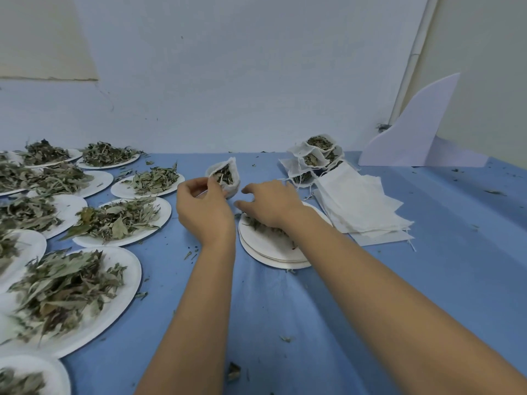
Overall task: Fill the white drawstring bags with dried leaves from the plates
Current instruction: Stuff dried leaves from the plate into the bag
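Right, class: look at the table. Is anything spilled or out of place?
Yes. Loose leaf bits are scattered over the blue cloth, off the plates, some near the front and some at the far right. Nothing else looks odd.

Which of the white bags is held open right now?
The bag pinched by the left hand, mouth open, leaves inside. It stands alone, apart from the filled pile and the flat empty stack.

A white open bag (225, 178), partly filled with leaves, is held upright at its rim by the left hand (204, 206). Filled bags (313, 156) are piled behind flat empty bags (362, 206) on the right. Dried leaves (117, 220) are heaped on white plates (164, 210) on the left.
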Action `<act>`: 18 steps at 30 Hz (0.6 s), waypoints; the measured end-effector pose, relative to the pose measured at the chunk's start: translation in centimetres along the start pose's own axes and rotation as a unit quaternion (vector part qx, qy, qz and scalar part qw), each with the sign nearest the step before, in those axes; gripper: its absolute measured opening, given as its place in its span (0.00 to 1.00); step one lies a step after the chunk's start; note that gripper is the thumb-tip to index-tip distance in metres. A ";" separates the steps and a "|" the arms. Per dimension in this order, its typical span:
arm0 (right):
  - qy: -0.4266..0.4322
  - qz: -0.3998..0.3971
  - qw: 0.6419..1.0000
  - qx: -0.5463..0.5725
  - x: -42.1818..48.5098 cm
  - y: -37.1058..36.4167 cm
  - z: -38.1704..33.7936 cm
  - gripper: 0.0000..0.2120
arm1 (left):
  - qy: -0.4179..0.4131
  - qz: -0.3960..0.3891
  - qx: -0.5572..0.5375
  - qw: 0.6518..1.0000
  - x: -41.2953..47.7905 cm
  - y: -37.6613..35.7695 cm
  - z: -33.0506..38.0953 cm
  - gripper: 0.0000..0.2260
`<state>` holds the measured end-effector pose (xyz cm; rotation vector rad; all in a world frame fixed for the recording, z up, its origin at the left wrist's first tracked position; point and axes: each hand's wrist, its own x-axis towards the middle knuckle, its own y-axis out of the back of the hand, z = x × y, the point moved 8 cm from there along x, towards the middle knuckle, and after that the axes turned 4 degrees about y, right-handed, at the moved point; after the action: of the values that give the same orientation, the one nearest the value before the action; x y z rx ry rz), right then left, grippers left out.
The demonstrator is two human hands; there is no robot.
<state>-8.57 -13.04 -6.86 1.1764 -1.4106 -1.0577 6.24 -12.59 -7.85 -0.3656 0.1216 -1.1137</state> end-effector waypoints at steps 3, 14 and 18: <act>-0.023 -0.024 0.999 -0.029 1.2 -0.5 -0.3 0.18 | 0.004 0.005 -0.007 1.000 0.1 0.1 -0.2 0.10; -0.001 0.072 0.990 0.123 1.5 0.2 -0.8 0.10 | 0.007 0.006 -0.012 1.000 0.4 0.0 -0.6 0.10; 0.005 0.160 0.954 0.254 -0.1 2.8 0.4 0.10 | 0.007 0.004 -0.019 1.000 0.3 -0.1 -0.6 0.10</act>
<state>-9.39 -12.50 -4.15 1.2441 -1.8561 -0.4689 6.13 -12.98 -8.32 -0.3896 0.1569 -1.1079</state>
